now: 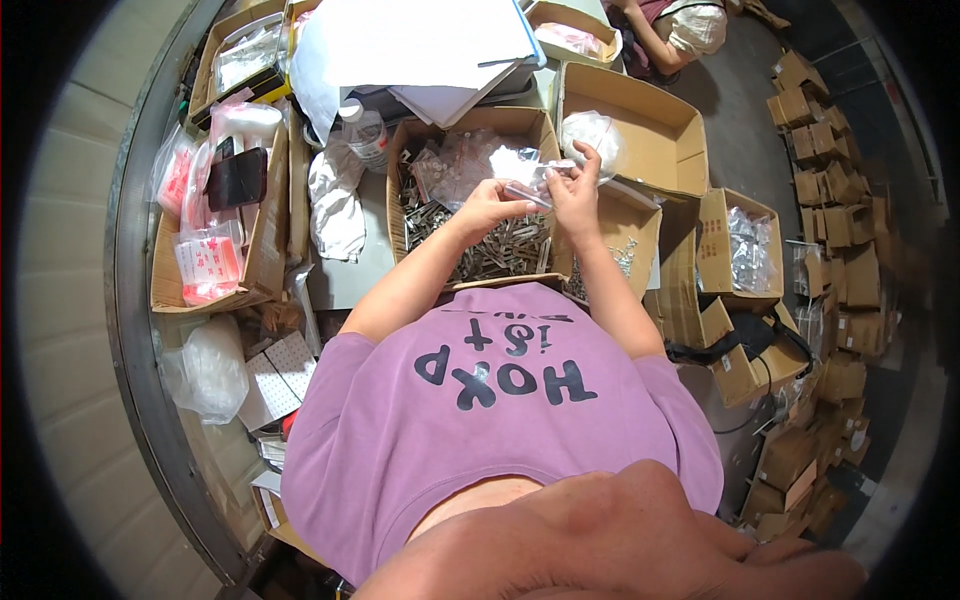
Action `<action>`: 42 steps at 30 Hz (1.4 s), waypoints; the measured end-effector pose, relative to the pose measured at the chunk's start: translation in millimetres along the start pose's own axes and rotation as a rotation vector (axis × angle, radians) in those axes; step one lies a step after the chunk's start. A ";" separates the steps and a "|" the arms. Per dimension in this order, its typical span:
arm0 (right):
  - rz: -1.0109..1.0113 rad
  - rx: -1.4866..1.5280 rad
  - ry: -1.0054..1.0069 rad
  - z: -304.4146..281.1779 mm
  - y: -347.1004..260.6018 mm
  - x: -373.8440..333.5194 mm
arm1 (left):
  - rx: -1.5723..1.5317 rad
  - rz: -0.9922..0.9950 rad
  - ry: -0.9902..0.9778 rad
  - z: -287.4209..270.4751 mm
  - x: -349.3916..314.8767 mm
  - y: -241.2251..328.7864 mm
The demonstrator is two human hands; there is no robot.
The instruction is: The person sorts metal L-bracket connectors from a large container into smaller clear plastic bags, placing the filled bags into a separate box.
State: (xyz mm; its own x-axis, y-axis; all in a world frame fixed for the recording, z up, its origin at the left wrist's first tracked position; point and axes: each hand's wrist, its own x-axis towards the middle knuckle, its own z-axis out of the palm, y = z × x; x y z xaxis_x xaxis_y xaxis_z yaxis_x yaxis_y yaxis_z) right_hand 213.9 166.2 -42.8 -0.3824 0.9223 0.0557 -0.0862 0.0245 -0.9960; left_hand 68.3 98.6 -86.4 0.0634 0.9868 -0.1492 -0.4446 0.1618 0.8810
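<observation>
Both my hands are raised over a cardboard box (556, 128) of small metal strips (505, 250). My left hand (490, 208) is closed, thumb and fingers pinching a slim silvery piece (528, 196) that looks like a metal strip in clear plastic. My right hand (577, 203) pinches the upper end of this clear, shiny material, with its index finger raised. Exactly where plastic and metal meet is too small to tell. Beyond my fingers, a heap of clear plastic bags (458, 165) lies in the far part of the box.
Right of the box, another carton (640, 225) holds small metal parts. A white plastic bundle (590, 140) sits in an open box (665, 125). A bottle (362, 130) and white cloth (338, 200) lie left. A phone (237, 178) rests on packed bags. A person (690, 30) sits far right.
</observation>
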 end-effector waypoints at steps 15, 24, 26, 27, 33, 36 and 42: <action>-0.089 -0.492 -0.003 -16.6 -9.7 -22.5 | -0.291 0.179 0.396 1.1 0.6 16.1; -0.154 -0.651 -0.083 -22.9 -36.3 -29.0 | 0.437 0.380 0.292 12.6 -4.7 9.3; -0.208 -0.646 -0.124 -19.4 -43.8 -30.4 | 0.467 0.352 0.276 11.8 -3.0 3.3; -0.260 -0.639 -0.164 -18.1 -46.5 -30.6 | 0.497 0.321 0.261 11.5 -2.5 0.8; -0.462 -0.806 -0.353 -13.2 -52.2 -28.4 | 0.776 0.349 0.265 11.0 -8.6 9.7; -0.327 -0.978 -0.474 -14.3 -48.9 -27.8 | 0.779 0.460 0.222 16.3 -9.6 10.9; -0.314 -1.060 -0.630 -16.5 -48.8 -28.6 | 1.116 0.723 0.273 29.4 -12.5 17.3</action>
State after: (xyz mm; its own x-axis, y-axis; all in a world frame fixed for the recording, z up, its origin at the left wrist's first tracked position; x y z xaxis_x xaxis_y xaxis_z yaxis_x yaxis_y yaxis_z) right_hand 244.2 145.0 3.0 -0.8736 0.4856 0.0319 0.4111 0.7715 -0.4856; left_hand 86.0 89.3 -56.1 -0.1093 0.8416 0.5289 0.6605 -0.3361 0.6714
